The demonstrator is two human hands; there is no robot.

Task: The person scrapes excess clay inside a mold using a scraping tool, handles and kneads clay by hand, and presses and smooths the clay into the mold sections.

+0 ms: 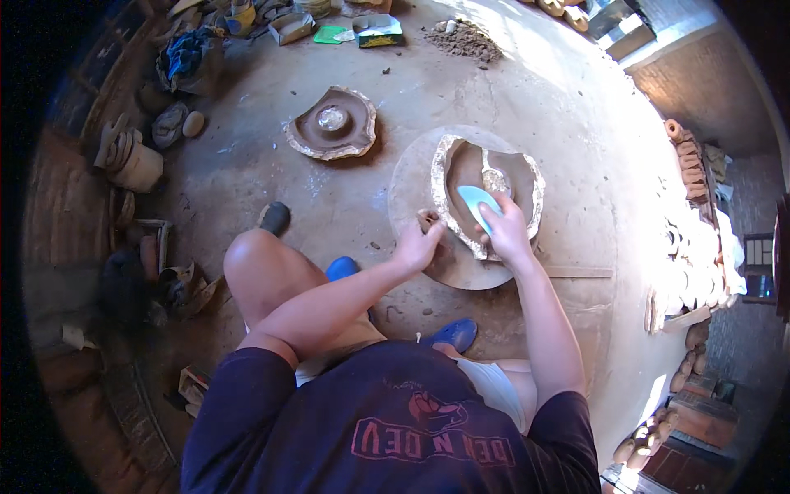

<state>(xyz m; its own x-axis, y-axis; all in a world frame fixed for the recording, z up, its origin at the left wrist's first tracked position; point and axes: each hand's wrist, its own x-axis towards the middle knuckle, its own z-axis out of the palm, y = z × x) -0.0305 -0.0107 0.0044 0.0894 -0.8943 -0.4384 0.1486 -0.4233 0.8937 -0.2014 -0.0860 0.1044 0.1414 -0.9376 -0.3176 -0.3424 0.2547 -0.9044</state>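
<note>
On a round board (409,189) lies a plaster mould (442,169) with a chipped white rim and a brown clay lining. My right hand (508,230) is closed around a pale turquoise scraper (475,200), whose curved blade reaches over the inside of the mould. Just outside the mould's near left edge is my left hand (421,243). Its fingers are curled, with a brown bit, perhaps clay, at the tips; I cannot make out what it is. A whitish round knob (494,179) shows inside the mould, partly hidden by the scraper and my right hand.
A second clay-lined mould piece (355,142) lies on the floor, far left of the board. Behind are a heap of crumbled clay (465,41), a green-and-black box (378,31) and a bucket (138,165). Stacked pottery (691,169) lines the right side. My blue shoes (457,333) are near the board.
</note>
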